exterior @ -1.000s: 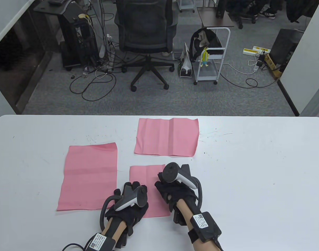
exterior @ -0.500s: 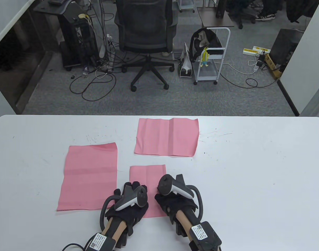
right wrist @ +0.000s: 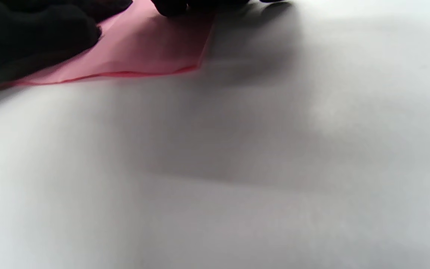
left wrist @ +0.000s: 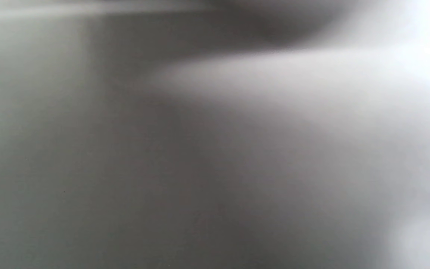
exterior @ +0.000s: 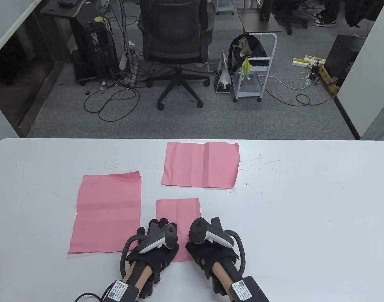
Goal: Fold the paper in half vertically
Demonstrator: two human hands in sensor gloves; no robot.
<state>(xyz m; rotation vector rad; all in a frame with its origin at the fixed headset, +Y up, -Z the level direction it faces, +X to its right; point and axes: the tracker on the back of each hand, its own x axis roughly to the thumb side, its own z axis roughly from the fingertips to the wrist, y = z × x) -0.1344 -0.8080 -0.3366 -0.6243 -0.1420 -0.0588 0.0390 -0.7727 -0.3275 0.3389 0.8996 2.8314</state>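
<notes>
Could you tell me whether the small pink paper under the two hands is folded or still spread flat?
Folded. The small pink paper is about half the width of the other sheets, and the right wrist view shows a doubled edge at its corner.

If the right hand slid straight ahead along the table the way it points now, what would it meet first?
Beyond the folded sheet under the right hand, probably the creased pink sheet farther back.
</notes>
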